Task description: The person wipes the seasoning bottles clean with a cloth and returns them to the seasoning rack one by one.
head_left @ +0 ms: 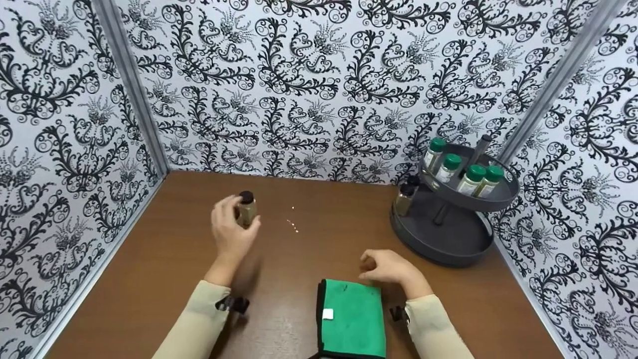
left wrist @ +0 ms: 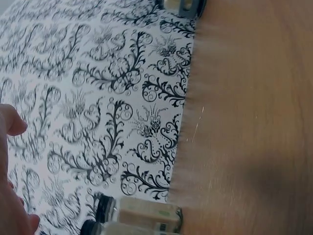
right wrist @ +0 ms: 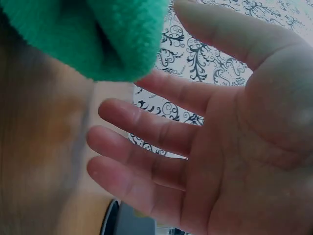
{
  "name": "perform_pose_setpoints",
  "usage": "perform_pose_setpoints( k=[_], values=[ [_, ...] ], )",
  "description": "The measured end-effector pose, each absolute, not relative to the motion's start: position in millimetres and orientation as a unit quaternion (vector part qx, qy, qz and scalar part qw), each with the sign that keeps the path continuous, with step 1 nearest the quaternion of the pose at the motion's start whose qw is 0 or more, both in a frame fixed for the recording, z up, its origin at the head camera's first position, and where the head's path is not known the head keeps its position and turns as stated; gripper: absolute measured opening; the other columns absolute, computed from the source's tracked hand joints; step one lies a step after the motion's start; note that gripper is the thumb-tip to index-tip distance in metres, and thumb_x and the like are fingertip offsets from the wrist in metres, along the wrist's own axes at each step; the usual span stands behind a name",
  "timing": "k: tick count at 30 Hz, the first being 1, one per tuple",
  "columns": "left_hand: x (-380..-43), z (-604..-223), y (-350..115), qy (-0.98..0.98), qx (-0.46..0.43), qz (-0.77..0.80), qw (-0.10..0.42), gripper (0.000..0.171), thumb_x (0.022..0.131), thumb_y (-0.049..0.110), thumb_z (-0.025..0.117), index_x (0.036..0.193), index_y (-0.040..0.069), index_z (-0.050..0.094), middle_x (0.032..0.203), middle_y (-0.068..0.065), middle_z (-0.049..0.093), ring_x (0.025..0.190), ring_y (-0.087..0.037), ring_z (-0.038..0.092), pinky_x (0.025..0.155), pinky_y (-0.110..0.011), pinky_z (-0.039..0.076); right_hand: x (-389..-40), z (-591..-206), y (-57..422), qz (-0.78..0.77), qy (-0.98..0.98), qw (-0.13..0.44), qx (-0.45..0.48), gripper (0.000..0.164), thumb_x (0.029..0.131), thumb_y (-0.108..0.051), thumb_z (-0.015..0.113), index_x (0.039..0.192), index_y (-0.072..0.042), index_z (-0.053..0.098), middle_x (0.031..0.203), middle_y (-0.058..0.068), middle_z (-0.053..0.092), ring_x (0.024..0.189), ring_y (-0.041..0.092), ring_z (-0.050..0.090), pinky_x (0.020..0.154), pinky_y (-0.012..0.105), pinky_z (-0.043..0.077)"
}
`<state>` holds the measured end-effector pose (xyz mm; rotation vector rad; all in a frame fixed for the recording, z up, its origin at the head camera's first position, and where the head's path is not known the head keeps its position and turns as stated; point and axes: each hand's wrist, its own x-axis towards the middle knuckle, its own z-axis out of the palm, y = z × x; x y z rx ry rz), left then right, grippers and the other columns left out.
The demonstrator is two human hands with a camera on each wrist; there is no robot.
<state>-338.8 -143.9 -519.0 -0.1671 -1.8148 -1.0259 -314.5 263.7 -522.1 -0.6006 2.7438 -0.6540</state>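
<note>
Head view showed the left hand (head_left: 232, 229) stretched to the far left part of the counter (head_left: 309, 254), beside a dark-capped bottle (head_left: 248, 210) which stood there. Its grip was loose: the fingers were curved, the thumb was apart, and the bottle appeared between them. The left wrist view showed two such bottles (left wrist: 149, 214) side by side, with some space between them and the visible fingers. The right hand (head_left: 391, 268) was near the far right corner of the green cloth (head_left: 353, 319), pointing to the left. Its grip had hold of nothing that I could see; in the right wrist view its fingers were extended and separated, but whether the forefinger touched the cloth, I could not tell. The patterned wall (head_left: 309, 99) bounded the counter's far edge. Between the bottle and the two-tier stand (head_left: 443, 254) at far right lay a wide stretch of counter, carrying few white specks (head_left: 297, 231).
</note>
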Motion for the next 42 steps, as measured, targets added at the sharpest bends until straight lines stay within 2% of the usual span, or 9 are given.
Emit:
perform_pose_setpoints(
  k=[9,15,19,25,31,38,42],
  values=[
    [-344,-527,-165,-0.776,0.034,-0.502,0.379,0.076,0.071,0.014,0.096,0.138,0.001,0.061,0.132,-0.025,0.062,0.123,-0.045,0.059,0.106,-0.058,0.045,-316,-525,266,-0.230,0.934,0.148,-0.232,0.040,0.086,-0.032,0.084,0.115,-0.009,0.072,0.098,0.005,0.072,0.086,0.019,0.063,0.079,0.044,0.054],
    [-347,-530,-171,-0.779,0.062,-0.511,0.357,0.078,0.071,0.011,0.095,0.140,0.001,0.060,0.132,-0.026,0.063,0.123,-0.043,0.060,0.105,-0.057,0.045,-313,-524,265,-0.244,0.927,0.181,-0.219,0.029,0.086,-0.029,0.084,0.107,-0.011,0.073,0.086,0.003,0.068,0.068,0.017,0.060,0.061,0.035,0.051],
    [-349,-534,-176,-0.779,0.078,-0.516,0.348,0.077,0.072,0.008,0.093,0.141,0.001,0.060,0.133,-0.025,0.063,0.123,-0.043,0.060,0.106,-0.056,0.044,-312,-524,263,-0.244,0.925,0.197,-0.214,0.024,0.086,-0.028,0.085,0.101,-0.014,0.072,0.082,0.000,0.066,0.061,0.016,0.058,0.056,0.033,0.049],
    [-354,-547,-186,-0.784,0.106,-0.541,0.286,0.078,0.078,0.009,0.088,0.148,0.004,0.054,0.139,-0.024,0.062,0.131,-0.041,0.059,0.114,-0.053,0.043,-312,-523,261,-0.243,0.917,0.216,-0.234,0.023,0.082,-0.023,0.086,0.096,-0.010,0.073,0.082,-0.001,0.067,0.063,0.014,0.055,0.058,0.032,0.047],
    [-359,-563,-195,-0.795,0.117,-0.550,0.226,0.079,0.081,0.013,0.086,0.150,0.003,0.050,0.140,-0.024,0.062,0.131,-0.040,0.058,0.113,-0.052,0.045,-310,-521,261,-0.216,0.916,0.236,-0.244,0.022,0.078,-0.018,0.090,0.092,-0.013,0.074,0.086,-0.004,0.069,0.073,0.012,0.059,0.066,0.032,0.052],
    [-363,-573,-199,-0.806,0.114,-0.537,0.219,0.066,0.079,0.016,0.090,0.138,0.004,0.063,0.133,-0.023,0.070,0.123,-0.039,0.064,0.108,-0.052,0.049,-309,-518,262,-0.232,0.904,0.264,-0.244,0.020,0.076,-0.008,0.090,0.088,-0.014,0.075,0.082,-0.005,0.070,0.065,0.012,0.059,0.059,0.029,0.050],
    [-365,-574,-201,-0.810,0.113,-0.536,0.210,0.064,0.080,0.016,0.089,0.136,0.002,0.063,0.134,-0.024,0.069,0.125,-0.041,0.063,0.109,-0.054,0.048,-310,-518,262,-0.241,0.899,0.259,-0.256,0.020,0.076,-0.006,0.089,0.086,-0.013,0.074,0.081,-0.005,0.068,0.063,0.010,0.058,0.057,0.027,0.048]
  ],
)
